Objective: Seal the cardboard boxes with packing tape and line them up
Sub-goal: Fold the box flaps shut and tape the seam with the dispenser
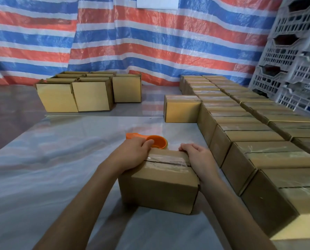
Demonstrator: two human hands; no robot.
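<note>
Both hands clamp one cardboard box (159, 192): the left hand's (134, 152) grip curls over its far left corner, and the right hand's (195, 157) grip hooks its far right edge. Clear tape (168, 159) covers the top seam. An orange tape dispenser (157, 140) lies just behind the box. Rows of sealed boxes (258, 138) stand to the right, and untaped boxes (74, 94) sit far left.

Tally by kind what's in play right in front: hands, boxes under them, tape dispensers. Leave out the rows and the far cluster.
Hands: 2, the left hand and the right hand
Boxes under them: 1, the taped box
Tape dispensers: 1, the orange tape dispenser just behind that box
Total: 4
</note>
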